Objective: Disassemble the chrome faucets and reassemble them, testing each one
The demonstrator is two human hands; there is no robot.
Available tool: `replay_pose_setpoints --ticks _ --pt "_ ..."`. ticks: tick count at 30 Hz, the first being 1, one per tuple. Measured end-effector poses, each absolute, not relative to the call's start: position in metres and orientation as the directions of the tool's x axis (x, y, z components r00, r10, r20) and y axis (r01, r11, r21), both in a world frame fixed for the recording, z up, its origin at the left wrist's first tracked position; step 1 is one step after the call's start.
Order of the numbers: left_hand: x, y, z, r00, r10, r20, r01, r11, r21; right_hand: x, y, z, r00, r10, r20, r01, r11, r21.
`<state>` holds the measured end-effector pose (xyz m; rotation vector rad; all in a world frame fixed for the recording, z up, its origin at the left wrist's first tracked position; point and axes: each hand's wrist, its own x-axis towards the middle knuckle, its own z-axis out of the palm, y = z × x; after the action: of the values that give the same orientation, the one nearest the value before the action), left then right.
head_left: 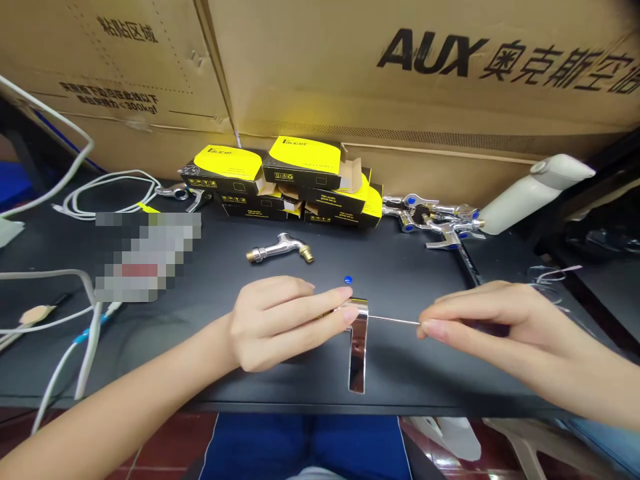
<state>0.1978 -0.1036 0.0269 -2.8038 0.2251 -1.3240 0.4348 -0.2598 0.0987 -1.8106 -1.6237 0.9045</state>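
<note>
My left hand (pixel 285 323) is closed on a chrome faucet handle (pixel 358 360), its fingers over the top end while the flat lever points toward the table's front edge. My right hand (pixel 480 327) pinches the outer end of a thin metal rod (pixel 395 321). The rod's other end meets the right side of the handle's top; whether it goes inside cannot be seen. Just behind the handle lies a small blue cap (pixel 349 280). Farther back rests a chrome faucet body (pixel 280 248) with brass ends.
Yellow and black boxes (pixel 305 155) are stacked at the back of the dark table (pixel 200 373). Chrome faucet parts (pixel 445 230) lie at the right, near a white bottle (pixel 533 193). White cables (pixel 93 333) and a blurred object (pixel 150 257) occupy the left.
</note>
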Motion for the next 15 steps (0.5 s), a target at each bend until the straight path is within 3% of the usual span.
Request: replay_pose_setpoints --ticks 3,7,12,13,15 --pt "0.195 -0.100 0.028 0.552 -0.294 0.780 -0.079 -0.950 -0.302 0.435 -0.261 0.094 -0.009 0.926 -0.378 0.420 -0.339 -0.842" --pt "0.192 -0.101 0.036 0.522 -0.385 0.761 -0.076 -0.910 -0.408 0.434 -0.260 0.089 -0.099 0.812 -0.575 0.091 -0.568 -0.818" --pt "0.190 -0.108 0.043 0.603 -0.334 0.724 -0.094 -0.932 -0.351 0.430 -0.258 0.089 -0.116 0.703 -0.702 -0.084 -0.711 -0.698" --pt "0.192 -0.108 0.041 0.576 -0.310 0.756 -0.095 -0.944 -0.315 0.432 -0.259 0.090 -0.110 0.697 -0.709 -0.068 -0.717 -0.694" --pt "0.196 -0.108 0.036 0.553 -0.151 0.819 -0.077 -0.988 -0.130 0.437 -0.260 0.093 -0.081 0.752 -0.654 0.066 -0.651 -0.756"
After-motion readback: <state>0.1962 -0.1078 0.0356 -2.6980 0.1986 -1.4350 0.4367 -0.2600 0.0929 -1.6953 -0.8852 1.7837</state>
